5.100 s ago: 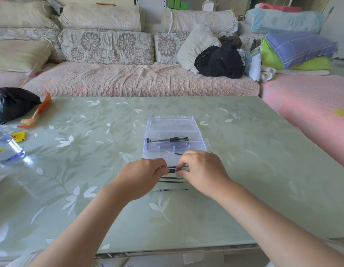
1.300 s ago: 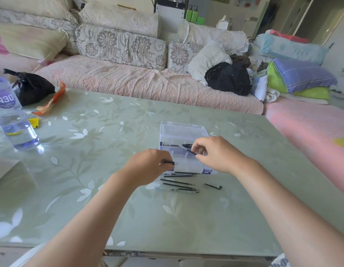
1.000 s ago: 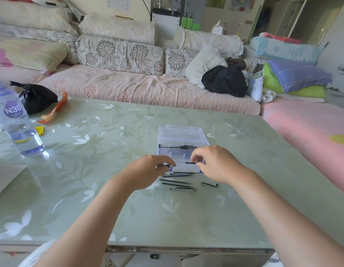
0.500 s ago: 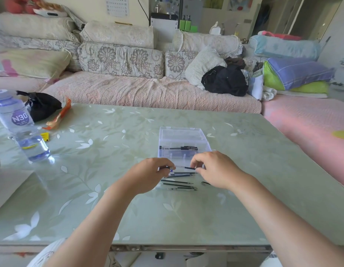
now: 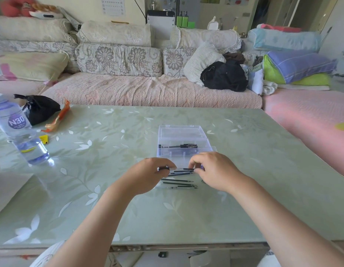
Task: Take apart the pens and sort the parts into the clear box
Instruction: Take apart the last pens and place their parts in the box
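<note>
L hand (image 5: 148,175): fingers pinch pen (image 5: 179,169) end
R hand (image 5: 215,171): fingers grip its other end
Clear box (image 5: 181,132): open, black pen (image 5: 177,146) inside
Refills (image 5: 178,183): on counter (image 5: 109,170)

Reaches both forearms forward, holds left hand (image 5: 148,175) and right hand (image 5: 215,170) close together, knuckles up, fingers curled, pinches a pen (image 5: 182,169) at either end.

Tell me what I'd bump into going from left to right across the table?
bottle → orange wrapper → left hand → right hand
</note>
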Action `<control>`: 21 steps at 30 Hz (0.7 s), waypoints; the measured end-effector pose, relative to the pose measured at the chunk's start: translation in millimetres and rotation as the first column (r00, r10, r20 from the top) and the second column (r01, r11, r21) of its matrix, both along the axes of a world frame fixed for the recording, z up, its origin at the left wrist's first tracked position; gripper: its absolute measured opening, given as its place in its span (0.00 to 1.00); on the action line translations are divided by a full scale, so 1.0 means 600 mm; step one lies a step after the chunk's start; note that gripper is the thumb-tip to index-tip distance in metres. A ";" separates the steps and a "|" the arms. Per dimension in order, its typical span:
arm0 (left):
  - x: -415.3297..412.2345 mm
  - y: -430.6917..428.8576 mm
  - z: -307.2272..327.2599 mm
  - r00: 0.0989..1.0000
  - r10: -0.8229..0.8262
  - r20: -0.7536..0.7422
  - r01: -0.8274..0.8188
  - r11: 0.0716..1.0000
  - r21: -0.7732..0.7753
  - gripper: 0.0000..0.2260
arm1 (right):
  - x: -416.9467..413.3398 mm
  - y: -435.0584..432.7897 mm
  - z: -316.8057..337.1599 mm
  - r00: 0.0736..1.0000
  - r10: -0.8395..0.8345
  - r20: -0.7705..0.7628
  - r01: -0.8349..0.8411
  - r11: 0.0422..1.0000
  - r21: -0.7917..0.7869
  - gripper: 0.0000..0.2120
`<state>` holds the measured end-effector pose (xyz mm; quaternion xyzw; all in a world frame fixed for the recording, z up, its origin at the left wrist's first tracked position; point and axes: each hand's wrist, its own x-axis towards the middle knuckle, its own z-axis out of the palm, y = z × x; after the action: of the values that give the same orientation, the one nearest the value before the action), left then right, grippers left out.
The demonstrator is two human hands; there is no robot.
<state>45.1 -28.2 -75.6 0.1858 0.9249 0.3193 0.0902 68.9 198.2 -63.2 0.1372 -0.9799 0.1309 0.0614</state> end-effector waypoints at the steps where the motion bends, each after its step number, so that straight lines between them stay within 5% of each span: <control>1: 0.001 0.001 0.000 1.000 -0.011 -0.006 0.011 1.000 -0.015 0.13 | 0.000 0.002 -0.002 0.999 0.016 -0.032 -0.016 1.000 0.006 0.08; 6: 0.005 0.019 -0.007 0.997 -0.076 0.025 0.077 0.997 -0.021 0.18 | -0.003 -0.003 -0.012 0.990 0.090 -0.110 -0.097 0.993 -0.068 0.07; 11: -0.005 0.021 -0.016 0.999 -0.045 -0.004 0.044 0.998 -0.044 0.12 | -0.010 0.008 -0.015 0.995 0.049 -0.082 -0.055 0.996 -0.070 0.15; 17: -0.008 0.023 -0.021 0.998 -0.057 -0.001 0.057 0.997 -0.051 0.11 | -0.013 0.039 -0.023 0.998 0.001 -0.061 -0.008 0.995 -0.102 0.01; 21: -0.003 0.039 -0.024 0.996 -0.090 -0.008 0.090 0.995 -0.037 0.11 | -0.009 0.028 -0.034 0.999 0.045 -0.025 -0.049 0.976 -0.214 0.02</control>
<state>43.5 -4.7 -89.9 0.2271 0.9217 0.2968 0.1035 63.5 214.8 -83.3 0.1543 -0.9559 0.2360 0.0826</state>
